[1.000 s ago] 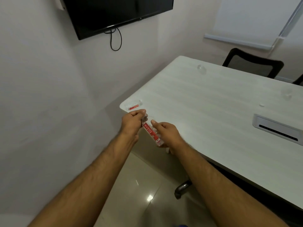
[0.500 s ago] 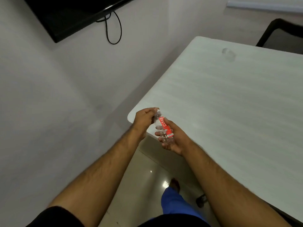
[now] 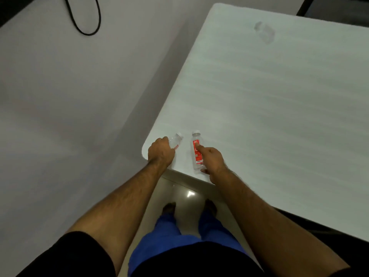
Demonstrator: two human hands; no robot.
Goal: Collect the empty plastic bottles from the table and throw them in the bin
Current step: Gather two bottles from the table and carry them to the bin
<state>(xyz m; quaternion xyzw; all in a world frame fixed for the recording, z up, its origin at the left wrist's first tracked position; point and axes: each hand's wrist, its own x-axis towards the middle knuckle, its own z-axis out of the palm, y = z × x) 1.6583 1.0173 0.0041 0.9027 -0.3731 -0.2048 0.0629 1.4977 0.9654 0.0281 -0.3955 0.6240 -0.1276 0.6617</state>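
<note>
Two small clear plastic bottles with red labels lie at the near left corner of the pale table (image 3: 259,100). My left hand (image 3: 160,151) is closed over the left bottle (image 3: 176,139), whose white cap pokes out past my fingers. My right hand (image 3: 211,158) grips the right bottle (image 3: 196,150), which lies with its cap pointing away from me. A third clear bottle (image 3: 264,32) lies far up the table, blurred. No bin is in view.
A grey wall runs along the left, with a black cable loop (image 3: 87,21) hanging near the top. Below the table edge are my blue trousers (image 3: 179,236) and feet on a shiny floor. A dark chair (image 3: 307,6) shows at the top right.
Both hands were together on one bottle off the table's corner. Now they are apart, each on its own bottle on the table. The camera has tilted down and come closer.
</note>
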